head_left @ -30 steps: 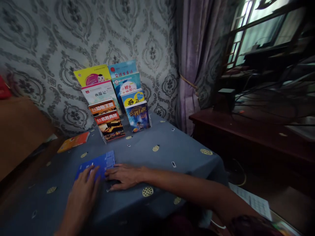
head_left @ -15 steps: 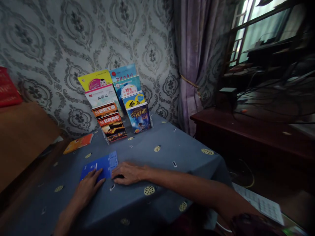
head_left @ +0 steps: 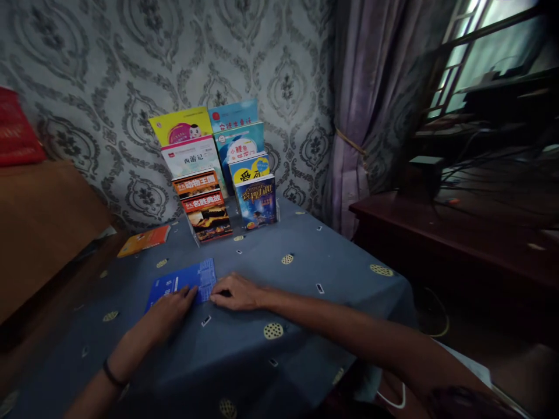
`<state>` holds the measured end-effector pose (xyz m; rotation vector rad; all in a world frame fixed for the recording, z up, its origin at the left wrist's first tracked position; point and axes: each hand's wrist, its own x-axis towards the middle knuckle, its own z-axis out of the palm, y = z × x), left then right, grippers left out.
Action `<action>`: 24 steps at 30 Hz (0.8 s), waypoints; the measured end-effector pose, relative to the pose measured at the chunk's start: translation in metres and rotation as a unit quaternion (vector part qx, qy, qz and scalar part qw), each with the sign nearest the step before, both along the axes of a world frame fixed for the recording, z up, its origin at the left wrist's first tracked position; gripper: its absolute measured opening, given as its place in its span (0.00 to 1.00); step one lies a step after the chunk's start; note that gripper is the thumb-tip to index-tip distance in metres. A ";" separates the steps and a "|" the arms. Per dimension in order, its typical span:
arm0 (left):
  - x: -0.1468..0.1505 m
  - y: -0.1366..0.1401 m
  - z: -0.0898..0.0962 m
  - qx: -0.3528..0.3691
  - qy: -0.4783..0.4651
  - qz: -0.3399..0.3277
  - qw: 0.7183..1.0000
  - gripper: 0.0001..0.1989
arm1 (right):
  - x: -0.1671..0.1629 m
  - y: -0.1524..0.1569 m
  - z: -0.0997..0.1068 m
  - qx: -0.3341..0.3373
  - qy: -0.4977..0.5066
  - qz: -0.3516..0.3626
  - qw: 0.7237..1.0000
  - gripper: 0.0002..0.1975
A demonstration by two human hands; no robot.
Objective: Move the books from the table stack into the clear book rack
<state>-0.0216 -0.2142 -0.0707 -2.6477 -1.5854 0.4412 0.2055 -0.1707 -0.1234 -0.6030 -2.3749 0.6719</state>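
Note:
A blue book (head_left: 181, 281) with pale print on its cover lies flat on the table, tilted a little. Across its lower edge rests my left hand (head_left: 171, 312), fingers stretched out flat and pointing right; it hides part of the cover. My right hand (head_left: 236, 292) sits at the book's right side, thumb and fingers pinched together at the lower right edge. The two hands are close but apart. Behind them, a clear stand (head_left: 196, 237) holds two columns of upright books, with a dark night-scene book (head_left: 208, 218) and a blue book with gold lettering (head_left: 257, 203) in front.
An orange book (head_left: 144, 240) lies flat at the table's left. The blue cloth with pineapple prints (head_left: 301, 297) covers the table. A cardboard box (head_left: 48, 227) stands at left. Beyond the purple curtain (head_left: 360, 105), a dark red desk (head_left: 402, 233) carries tangled cables.
The view has shifted slightly, moving the scene right and up. My left hand has turned, its fingers now further right on the book and nearer my right hand, which stays at the edge.

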 end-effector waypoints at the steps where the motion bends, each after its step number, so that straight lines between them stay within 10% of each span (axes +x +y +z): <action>1: 0.001 -0.003 0.000 0.006 0.012 0.003 1.000 0.31 | 0.000 0.000 0.000 -0.005 0.009 -0.008 1.000 0.13; 11: -0.033 -0.020 -0.016 0.039 -0.153 0.027 0.987 0.27 | 0.003 0.006 0.002 -0.043 0.086 -0.063 0.993 0.16; 24: -0.089 -0.003 -0.068 0.045 -0.453 -0.023 0.890 0.13 | -0.069 0.023 0.004 0.028 -0.120 0.114 0.986 0.22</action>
